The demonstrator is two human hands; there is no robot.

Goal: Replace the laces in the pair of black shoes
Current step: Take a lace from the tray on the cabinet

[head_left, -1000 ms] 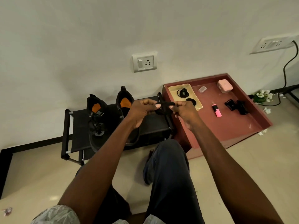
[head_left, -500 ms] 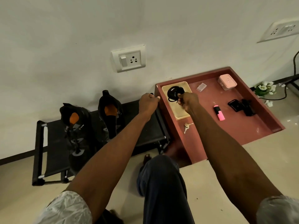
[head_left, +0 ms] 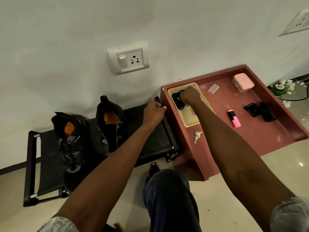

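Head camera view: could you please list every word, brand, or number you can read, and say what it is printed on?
"CLYMB", roughly; small and uncertain: on the side of the left black shoe.
Pink case: a small mark on the lid, too blurred to read.
Nothing else legible.

We see a plain white wall (head_left: 66, 47) with a white plug socket (head_left: 128, 58) stuck on it. Another socket (head_left: 296, 24) sits far off to the right. A dark strip (head_left: 11, 168) runs along the bottom of the wall. The floor (head_left: 250, 178) is shiny and cream, with a little spot of light on it. A low black rack (head_left: 43, 164) stands by the wall, right beside a low red table (head_left: 267, 131) with raised edges.
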